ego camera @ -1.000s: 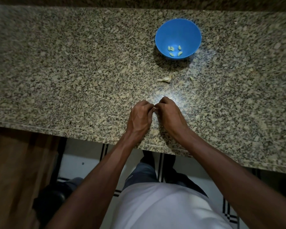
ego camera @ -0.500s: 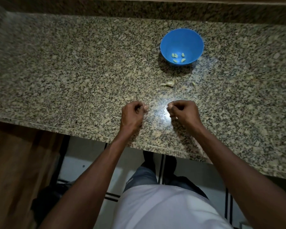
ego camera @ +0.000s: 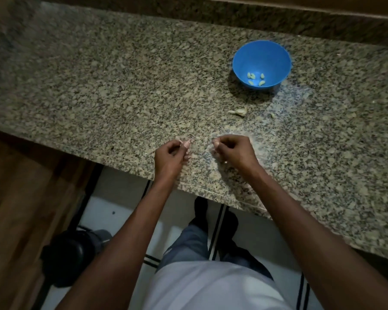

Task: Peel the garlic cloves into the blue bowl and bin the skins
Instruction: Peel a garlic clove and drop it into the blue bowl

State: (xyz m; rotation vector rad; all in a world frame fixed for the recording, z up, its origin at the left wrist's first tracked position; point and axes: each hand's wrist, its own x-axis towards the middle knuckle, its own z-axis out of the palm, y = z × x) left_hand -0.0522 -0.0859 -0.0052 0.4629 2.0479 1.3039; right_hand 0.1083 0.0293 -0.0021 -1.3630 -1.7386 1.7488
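Left hand and right hand apart over counter, fingers curled; contents too small to tell; peeled cloves in blue bowl; skin scrap nearby.

Countertop: speckled granite, polished, glare patch near front edge. Blue bowl: smooth plastic, matt sheen. Cabinet front: brown wood grain. Floor: glossy white tile.

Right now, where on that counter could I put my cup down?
The wide stretch of granite counter left of the blue bowl is bare. It's busier near the garlic scrap below the bowl, and around the left hand and right hand.
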